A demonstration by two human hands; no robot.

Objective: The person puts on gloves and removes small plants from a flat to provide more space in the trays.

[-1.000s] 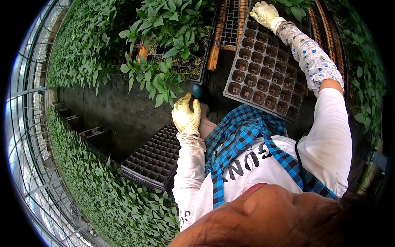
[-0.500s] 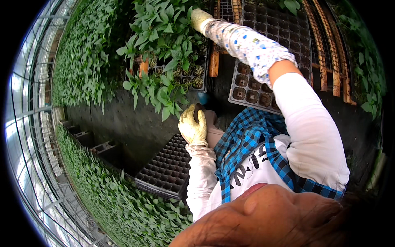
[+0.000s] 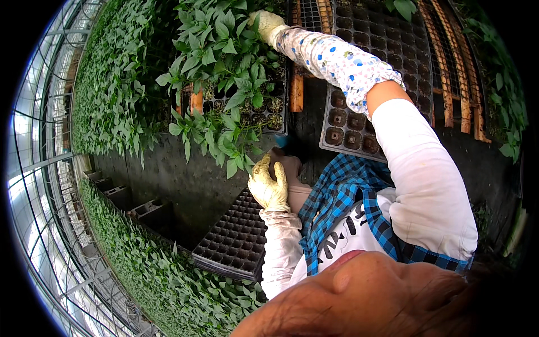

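Note:
My right hand (image 3: 265, 25), in a pale yellow glove under a floral sleeve, reaches to the far edge of a clump of leafy green seedlings (image 3: 222, 50). Leaves cover its fingertips, so its grip is hidden. Beneath those plants lies a black cell tray (image 3: 274, 121), with some cells showing pale growing mix. My left hand (image 3: 268, 182), gloved alike, is nearer to me, just beside the lowest drooping leaves. Its thumb stands apart from the curved fingers, and nothing shows between them. Under my right forearm is another black cell tray (image 3: 352, 137), its visible cells without plants.
A stack of black cell trays (image 3: 236, 236) stands on the dark ground at my left. Wooden slats with mesh (image 3: 449, 67) lie at the far right. Dense seedling beds (image 3: 112, 90) run along the left, with concrete blocks (image 3: 149, 206) beside the lower bed.
My right hand has moved slightly left, farther into the leaves. My left hand keeps much the same pose near the drooping leaves. The whole view has shifted a little.

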